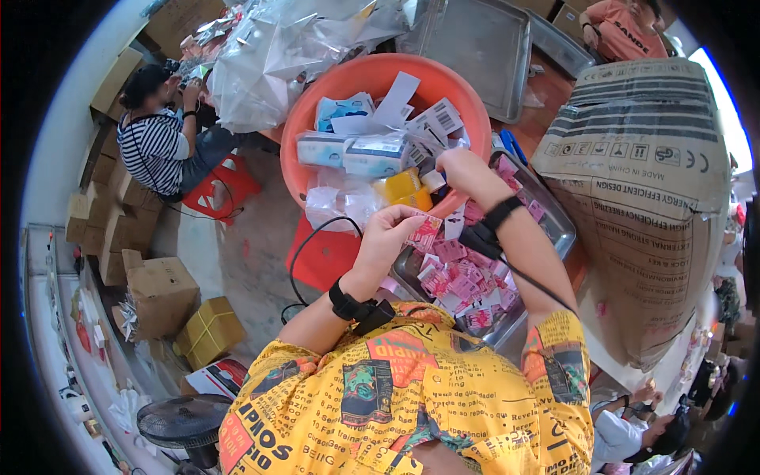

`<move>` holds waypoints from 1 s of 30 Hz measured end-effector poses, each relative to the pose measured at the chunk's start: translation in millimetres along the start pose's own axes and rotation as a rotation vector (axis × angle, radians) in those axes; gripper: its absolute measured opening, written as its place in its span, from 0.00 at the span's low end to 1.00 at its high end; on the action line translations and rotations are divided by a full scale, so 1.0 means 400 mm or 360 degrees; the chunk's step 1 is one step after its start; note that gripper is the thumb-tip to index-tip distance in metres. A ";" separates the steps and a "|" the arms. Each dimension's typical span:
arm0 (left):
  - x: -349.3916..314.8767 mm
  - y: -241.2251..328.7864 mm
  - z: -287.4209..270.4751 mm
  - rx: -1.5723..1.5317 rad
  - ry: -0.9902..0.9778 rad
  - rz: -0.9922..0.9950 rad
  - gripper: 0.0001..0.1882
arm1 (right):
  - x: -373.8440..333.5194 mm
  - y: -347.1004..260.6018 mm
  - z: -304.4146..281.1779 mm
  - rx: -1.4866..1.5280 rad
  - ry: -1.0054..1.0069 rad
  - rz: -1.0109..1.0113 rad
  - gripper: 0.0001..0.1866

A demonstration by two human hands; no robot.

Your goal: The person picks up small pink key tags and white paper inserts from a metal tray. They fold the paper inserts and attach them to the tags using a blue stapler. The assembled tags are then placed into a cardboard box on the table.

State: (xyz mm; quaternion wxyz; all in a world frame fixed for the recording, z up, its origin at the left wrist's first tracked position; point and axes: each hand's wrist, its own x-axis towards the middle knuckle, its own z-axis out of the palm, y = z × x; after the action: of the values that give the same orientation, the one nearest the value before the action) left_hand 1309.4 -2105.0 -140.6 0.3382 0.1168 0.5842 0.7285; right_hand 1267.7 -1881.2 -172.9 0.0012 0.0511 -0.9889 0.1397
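Pinching a pink card [428, 231] between the red tub [294, 134] and the tray [564, 237], the left hand [385, 239] could drop it if its pinch is too loose. I can't tell what the right hand [473, 172] grips.

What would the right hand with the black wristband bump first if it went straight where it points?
Probably the flat white paper cards with black stripes, inside the round orange plastic tub. Depth is unclear, so the right hand might pass over them.
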 end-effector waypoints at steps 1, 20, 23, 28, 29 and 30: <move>0.001 -0.003 -0.013 -0.0050 0.0018 -0.0023 0.05 | 0.031 0.000 0.014 -0.0164 -0.0041 0.0019 0.10; 0.024 0.007 -0.040 -0.0201 0.0050 -0.0020 0.07 | -0.028 -0.017 -0.140 -0.0558 0.0271 -0.0021 0.14; 0.032 0.004 -0.030 -0.0192 0.0008 -0.0036 0.08 | -0.106 -0.008 -0.180 0.0177 0.0302 0.0074 0.20; 0.051 -0.009 -0.013 -0.0063 -0.0088 -0.0019 0.07 | -0.142 0.001 -0.151 0.0077 0.0387 0.0096 0.17; 0.053 -0.013 -0.009 -0.0059 -0.0091 -0.0017 0.07 | -0.127 0.006 -0.138 0.0002 0.0364 0.0103 0.17; 0.054 -0.016 -0.009 -0.0056 -0.0082 -0.0012 0.07 | -0.105 0.009 -0.120 -0.0069 0.0336 0.0099 0.16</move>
State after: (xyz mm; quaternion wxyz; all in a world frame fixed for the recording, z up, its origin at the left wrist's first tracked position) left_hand 1293.6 -2093.5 -152.3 0.3579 0.1273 0.5629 0.7341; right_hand 1308.4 -1860.2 -128.4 0.1022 0.0054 -0.9871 0.1227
